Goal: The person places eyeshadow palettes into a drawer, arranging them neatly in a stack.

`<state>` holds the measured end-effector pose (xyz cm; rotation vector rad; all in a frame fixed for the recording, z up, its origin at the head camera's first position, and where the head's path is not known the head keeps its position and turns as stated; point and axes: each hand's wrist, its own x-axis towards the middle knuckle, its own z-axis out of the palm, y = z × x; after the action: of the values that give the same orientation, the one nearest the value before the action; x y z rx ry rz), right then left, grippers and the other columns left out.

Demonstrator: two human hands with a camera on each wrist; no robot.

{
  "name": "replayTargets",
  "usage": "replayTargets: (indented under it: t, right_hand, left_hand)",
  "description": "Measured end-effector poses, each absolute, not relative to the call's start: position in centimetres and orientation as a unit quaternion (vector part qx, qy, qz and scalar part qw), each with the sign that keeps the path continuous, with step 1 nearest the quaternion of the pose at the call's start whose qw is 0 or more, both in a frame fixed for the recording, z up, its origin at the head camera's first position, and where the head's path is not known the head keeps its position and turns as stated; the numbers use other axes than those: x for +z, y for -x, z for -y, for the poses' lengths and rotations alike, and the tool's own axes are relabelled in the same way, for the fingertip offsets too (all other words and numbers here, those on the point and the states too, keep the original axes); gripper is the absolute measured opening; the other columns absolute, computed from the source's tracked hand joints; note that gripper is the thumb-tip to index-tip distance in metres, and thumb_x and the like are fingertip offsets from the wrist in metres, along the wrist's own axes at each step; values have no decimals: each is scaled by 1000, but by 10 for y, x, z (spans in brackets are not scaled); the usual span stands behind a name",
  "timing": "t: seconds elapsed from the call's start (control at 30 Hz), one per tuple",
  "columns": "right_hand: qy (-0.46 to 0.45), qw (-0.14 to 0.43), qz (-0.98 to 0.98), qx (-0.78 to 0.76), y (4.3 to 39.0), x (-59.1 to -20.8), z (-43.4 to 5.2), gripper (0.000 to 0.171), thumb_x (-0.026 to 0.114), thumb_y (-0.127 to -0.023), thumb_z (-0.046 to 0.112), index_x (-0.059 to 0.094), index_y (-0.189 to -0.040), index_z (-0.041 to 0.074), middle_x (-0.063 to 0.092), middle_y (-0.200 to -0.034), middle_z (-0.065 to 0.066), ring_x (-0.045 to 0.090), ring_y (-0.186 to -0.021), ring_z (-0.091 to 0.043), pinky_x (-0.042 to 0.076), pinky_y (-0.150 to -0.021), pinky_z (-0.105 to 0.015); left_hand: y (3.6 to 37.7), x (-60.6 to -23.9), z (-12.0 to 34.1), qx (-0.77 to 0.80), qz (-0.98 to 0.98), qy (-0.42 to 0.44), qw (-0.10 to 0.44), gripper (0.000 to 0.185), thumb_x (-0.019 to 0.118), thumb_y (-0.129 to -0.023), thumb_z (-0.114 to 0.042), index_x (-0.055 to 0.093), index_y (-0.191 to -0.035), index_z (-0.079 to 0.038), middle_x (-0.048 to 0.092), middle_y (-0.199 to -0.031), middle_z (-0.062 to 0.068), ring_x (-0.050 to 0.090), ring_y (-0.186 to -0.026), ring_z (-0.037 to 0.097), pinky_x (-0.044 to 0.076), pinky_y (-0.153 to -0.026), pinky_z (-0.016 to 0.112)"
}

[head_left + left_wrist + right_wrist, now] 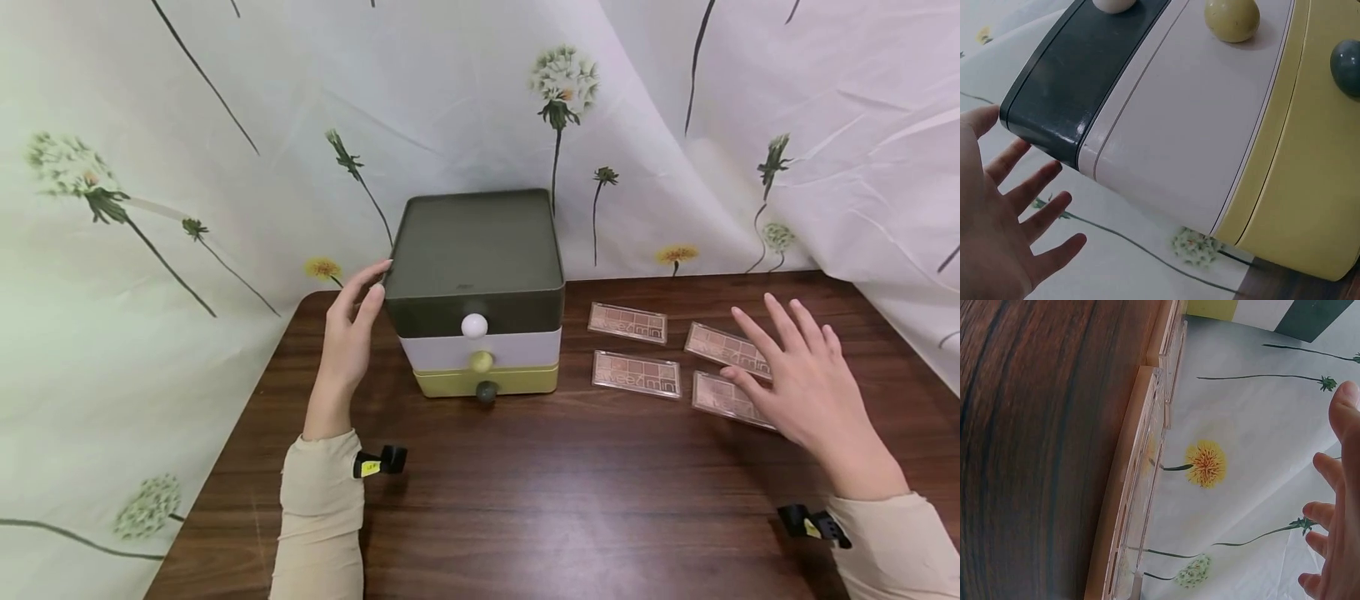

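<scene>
A three-tier drawer box [480, 242] stands at the back of the table, dark green on top, pale lilac in the middle, yellow-green below, each drawer with a round knob. My left hand [348, 342] is at the box's upper left edge, fingers spread and fairly straight; its thumb and fingertips reach the dark green tier [1079, 81]. Over the right side of the table my right hand [813, 387] hovers with spread fingers, holding nothing. Beneath and beside it lie eyeshadow palettes, one [727, 400] partly hidden by the hand and another [726, 348] just behind its fingers.
Two more eyeshadow palettes, one at the back [628, 322] and one in front [636, 373], lie between the box and my right hand. A white cloth [465, 100] printed with dandelions hangs behind the dark wooden table [525, 483].
</scene>
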<state>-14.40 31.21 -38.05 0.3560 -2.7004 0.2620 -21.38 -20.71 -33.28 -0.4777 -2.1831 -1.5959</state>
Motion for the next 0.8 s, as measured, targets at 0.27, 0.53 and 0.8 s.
replayTargets:
  t: [0.27, 0.53, 0.8]
  right_hand:
    - [-139, 221, 957, 130, 144, -377, -308, 73, 65, -94, 43, 34, -156, 20, 26, -159, -17, 23, -144, -40, 14, -115, -57]
    - [-173, 215, 935, 224, 137, -362, -289, 78, 77, -88, 29, 38, -154, 15, 37, -156, -13, 35, -139, -40, 21, -116, -48]
    - [-206, 257, 904, 272, 132, -354, -254, 72, 81, -82, 10, 50, -146, 15, 55, -140, -11, 51, -125, -34, 29, -109, -21]
  left_hand:
    - [217, -335, 203, -601, 760, 168, 184, 41, 46, -106, -26, 54, -143, -11, 48, -146, -1, 37, -139, 14, 28, -111, 37]
    - [218, -335, 204, -607, 757, 172, 171, 43, 42, -107, -28, 50, -146, -12, 44, -150, 1, 33, -141, 14, 26, -113, 38]
    - [220, -340, 200, -626, 734, 179, 194, 41, 41, -107, -23, 53, -141, -3, 48, -146, 3, 38, -136, 14, 29, -109, 36]
